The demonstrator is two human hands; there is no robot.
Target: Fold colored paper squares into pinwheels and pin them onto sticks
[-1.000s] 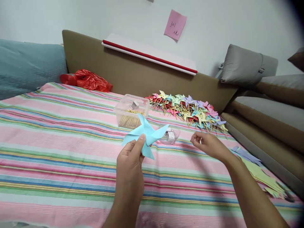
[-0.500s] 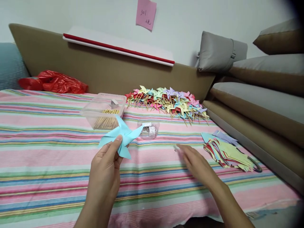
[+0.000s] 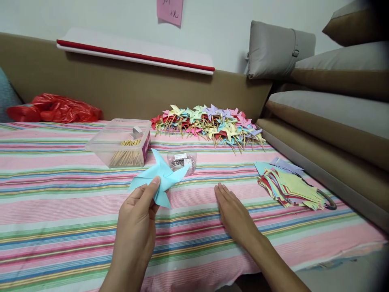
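Observation:
My left hand (image 3: 138, 213) pinches a light blue paper pinwheel (image 3: 163, 175) between thumb and fingers, its folded blades spread above the cloth. No stick shows on it. My right hand (image 3: 232, 213) lies low on the striped cloth with its fingers stretched out and side by side; what is under the fingertips is hidden. Just behind the pinwheel sits a clear plastic container (image 3: 192, 169) of small metal pieces with white labels. To its left stands a clear plastic box (image 3: 100, 148) with wooden sticks (image 3: 126, 156) inside.
Many finished pinwheels (image 3: 209, 121) are heaped at the back. Cut coloured paper pieces (image 3: 291, 186) lie at the right, with a dark curved handle (image 3: 330, 200) partly under them. A red plastic bag (image 3: 60, 108) rests back left. Stacked grey-brown cushions (image 3: 331, 105) border the right side.
My right hand has moved left and come down over the cloth, covering where a tiny object lay. My left hand still holds the pinwheel. The camera view has shifted slightly.

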